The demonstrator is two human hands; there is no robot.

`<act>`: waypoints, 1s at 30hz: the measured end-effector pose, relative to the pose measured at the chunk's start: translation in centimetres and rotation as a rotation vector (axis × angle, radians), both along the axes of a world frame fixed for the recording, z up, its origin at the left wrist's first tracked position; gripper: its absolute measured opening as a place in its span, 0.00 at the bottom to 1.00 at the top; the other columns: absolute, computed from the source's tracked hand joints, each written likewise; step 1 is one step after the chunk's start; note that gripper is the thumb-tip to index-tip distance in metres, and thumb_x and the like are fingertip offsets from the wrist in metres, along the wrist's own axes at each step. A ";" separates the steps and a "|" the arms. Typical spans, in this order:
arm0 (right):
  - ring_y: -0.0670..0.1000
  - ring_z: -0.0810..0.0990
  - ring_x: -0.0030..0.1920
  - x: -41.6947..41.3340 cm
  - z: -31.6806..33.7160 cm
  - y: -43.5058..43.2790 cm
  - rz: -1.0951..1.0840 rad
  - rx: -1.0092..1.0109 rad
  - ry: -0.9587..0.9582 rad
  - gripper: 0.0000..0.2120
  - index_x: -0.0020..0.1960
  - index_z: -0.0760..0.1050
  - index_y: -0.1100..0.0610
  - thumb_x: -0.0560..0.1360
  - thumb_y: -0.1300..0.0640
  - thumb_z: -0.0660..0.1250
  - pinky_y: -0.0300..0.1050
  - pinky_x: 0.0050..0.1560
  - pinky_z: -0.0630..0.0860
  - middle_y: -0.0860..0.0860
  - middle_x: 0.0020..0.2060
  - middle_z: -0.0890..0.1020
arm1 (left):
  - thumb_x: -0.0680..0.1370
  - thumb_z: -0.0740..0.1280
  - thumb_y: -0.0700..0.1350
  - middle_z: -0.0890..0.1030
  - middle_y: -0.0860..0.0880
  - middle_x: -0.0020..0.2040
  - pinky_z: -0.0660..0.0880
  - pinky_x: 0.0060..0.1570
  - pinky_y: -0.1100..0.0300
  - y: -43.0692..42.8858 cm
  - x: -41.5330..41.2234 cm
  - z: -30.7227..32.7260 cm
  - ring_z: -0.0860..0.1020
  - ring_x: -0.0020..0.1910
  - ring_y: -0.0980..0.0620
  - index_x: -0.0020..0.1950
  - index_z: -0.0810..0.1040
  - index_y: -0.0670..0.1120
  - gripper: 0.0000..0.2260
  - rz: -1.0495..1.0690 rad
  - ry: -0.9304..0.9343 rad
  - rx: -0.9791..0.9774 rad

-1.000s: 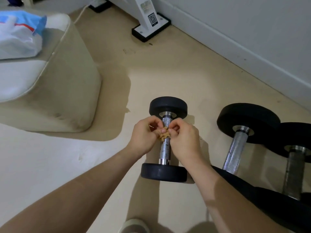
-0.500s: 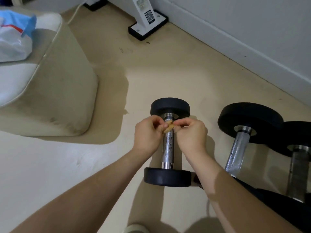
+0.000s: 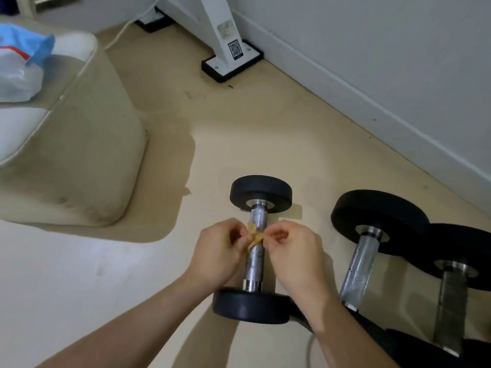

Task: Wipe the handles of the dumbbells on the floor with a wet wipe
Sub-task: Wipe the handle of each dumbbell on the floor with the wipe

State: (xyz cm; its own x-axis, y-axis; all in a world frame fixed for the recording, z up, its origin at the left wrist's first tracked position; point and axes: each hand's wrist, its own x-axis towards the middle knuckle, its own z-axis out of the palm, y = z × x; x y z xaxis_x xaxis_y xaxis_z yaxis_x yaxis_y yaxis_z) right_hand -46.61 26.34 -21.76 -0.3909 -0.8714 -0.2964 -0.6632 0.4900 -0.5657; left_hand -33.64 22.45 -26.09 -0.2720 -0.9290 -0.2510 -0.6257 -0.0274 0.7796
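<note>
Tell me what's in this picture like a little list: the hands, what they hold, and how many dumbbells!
Place: beige floor beside a white wall
Hands: left hand and right hand each pinch the tan scrap
Scrap: small, crumpled, over the handle; whether it touches is unclear
Dumbbells: three on the floor: small dumbbell in the middle, bigger dumbbell to its right, third dumbbell farthest right
Left side: cushioned seat with a plastic bag on it

1. Open floor [image 3: 79, 274] is found left of the small dumbbell [image 3: 260, 191], bounded farther left by a beige pouf [image 3: 87, 155]
2. Passage on the right is blocked by a larger dumbbell [image 3: 380, 213] and a third dumbbell [image 3: 462, 251] just beside it
3. Beyond, bare floor is seen up to a white stand foot [image 3: 232, 62] and the wall [image 3: 372, 49]
</note>
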 end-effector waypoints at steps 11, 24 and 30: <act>0.42 0.78 0.40 0.5 0.2 2.8 0.168 0.169 0.054 0.05 0.39 0.79 0.44 0.72 0.53 0.69 0.29 0.36 0.72 0.41 0.40 0.81 | 0.69 0.72 0.32 0.77 0.51 0.26 0.70 0.29 0.68 0.5 2.0 0.8 0.73 0.25 0.57 0.33 0.79 0.42 0.08 -0.063 0.138 0.603; 0.47 0.77 0.40 0.9 -0.5 2.2 0.139 0.038 0.128 0.05 0.45 0.80 0.50 0.75 0.55 0.66 0.41 0.42 0.77 0.47 0.42 0.82 | 0.71 0.71 0.35 0.83 0.56 0.34 0.79 0.42 0.62 -0.7 0.8 -0.6 0.81 0.34 0.59 0.37 0.81 0.50 0.10 -0.014 0.110 0.073; 0.42 0.74 0.42 -0.1 1.3 2.0 0.136 0.122 0.052 0.06 0.50 0.78 0.44 0.77 0.53 0.64 0.28 0.30 0.62 0.42 0.48 0.78 | 0.67 0.73 0.39 0.82 0.49 0.37 0.79 0.43 0.54 1.4 2.2 0.5 0.80 0.36 0.51 0.41 0.78 0.51 0.09 -0.172 0.102 0.262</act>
